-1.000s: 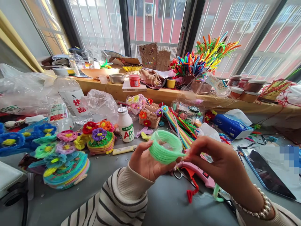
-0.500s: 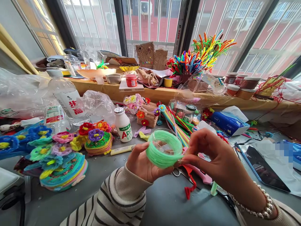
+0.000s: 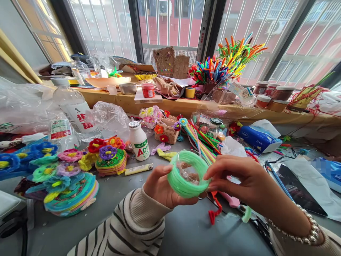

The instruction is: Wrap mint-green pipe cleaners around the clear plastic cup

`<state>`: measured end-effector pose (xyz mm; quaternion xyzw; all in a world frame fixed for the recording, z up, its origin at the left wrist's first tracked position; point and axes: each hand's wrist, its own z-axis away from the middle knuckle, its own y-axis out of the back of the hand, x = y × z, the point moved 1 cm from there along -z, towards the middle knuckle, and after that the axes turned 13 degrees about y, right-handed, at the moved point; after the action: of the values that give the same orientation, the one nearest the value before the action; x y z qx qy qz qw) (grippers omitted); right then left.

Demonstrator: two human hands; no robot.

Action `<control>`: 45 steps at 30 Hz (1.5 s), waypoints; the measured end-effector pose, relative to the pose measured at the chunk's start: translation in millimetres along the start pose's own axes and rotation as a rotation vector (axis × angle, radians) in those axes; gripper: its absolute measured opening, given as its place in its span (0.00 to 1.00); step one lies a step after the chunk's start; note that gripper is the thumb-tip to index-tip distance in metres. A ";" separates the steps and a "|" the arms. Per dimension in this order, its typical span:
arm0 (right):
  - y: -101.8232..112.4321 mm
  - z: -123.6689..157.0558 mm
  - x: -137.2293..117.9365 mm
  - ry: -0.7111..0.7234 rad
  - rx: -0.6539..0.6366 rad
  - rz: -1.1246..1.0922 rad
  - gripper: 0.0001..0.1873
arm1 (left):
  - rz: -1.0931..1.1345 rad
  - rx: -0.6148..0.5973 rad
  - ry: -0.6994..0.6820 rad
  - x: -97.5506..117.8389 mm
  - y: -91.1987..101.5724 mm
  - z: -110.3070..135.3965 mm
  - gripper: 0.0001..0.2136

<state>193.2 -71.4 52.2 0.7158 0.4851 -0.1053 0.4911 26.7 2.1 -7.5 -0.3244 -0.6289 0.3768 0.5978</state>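
Though seemingly clear inside, the ring (image 3: pixel 184 186) is wound green.

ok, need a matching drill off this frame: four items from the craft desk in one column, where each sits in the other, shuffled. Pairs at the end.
Things
1. green coil
2. white bottle
3. blue tissue pack
4. red pot

Places
A. on the window ledge
B. lying on the right side of the table, below the ledge
C. held between the left hand and right hand
D. upright on the table, next to the flower mats

Pairs: 1-C, 2-D, 3-B, 4-A
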 end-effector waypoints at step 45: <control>8.5 5.1 11.3 0.296 -0.277 0.155 0.07 | -0.154 -0.112 -0.003 -8.3 11.8 -5.2 0.20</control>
<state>207.3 -69.2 47.7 0.6842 0.5054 0.1069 0.5148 32.1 1.4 -21.8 -0.3077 -0.6727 0.2945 0.6051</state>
